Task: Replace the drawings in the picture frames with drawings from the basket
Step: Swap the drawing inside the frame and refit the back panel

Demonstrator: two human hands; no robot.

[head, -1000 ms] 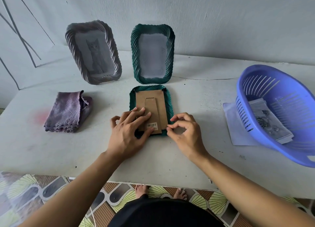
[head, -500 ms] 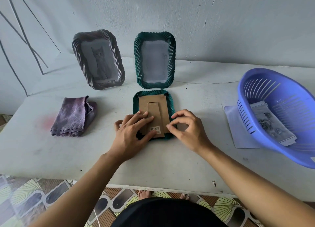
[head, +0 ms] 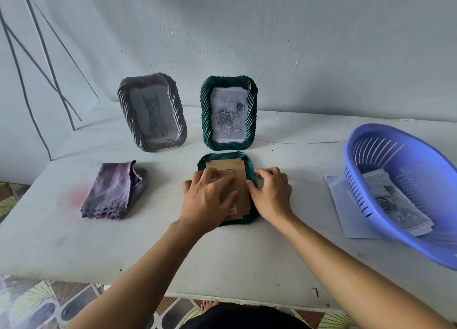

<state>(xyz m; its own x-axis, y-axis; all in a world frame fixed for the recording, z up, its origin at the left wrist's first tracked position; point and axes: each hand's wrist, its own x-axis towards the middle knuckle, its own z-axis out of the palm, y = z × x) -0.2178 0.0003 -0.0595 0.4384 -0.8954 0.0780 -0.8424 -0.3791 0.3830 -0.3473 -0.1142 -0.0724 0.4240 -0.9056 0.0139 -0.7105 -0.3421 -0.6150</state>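
Observation:
A green picture frame (head: 223, 156) lies face down on the white table, its brown cardboard back (head: 235, 171) up. My left hand (head: 210, 198) presses flat on the cardboard. My right hand (head: 272, 195) has its fingers curled at the frame's right edge, fingertips on the rim. Behind it a second green frame (head: 228, 113) stands upright with a rose drawing. A silver frame (head: 152, 116) with a cat drawing stands to its left. The blue basket (head: 405, 197) at the right holds a rose drawing (head: 395, 205).
A folded purple cloth (head: 113, 192) lies left of the flat frame. A loose white sheet (head: 343, 205) lies under the basket's left side. The wall stands close behind the frames. The table's front edge (head: 222, 294) is near my body.
Both hands have slid further up over the cardboard back. The view has shifted, so the table sits lower in the picture, and the rose drawing in the upright green frame is now visible.

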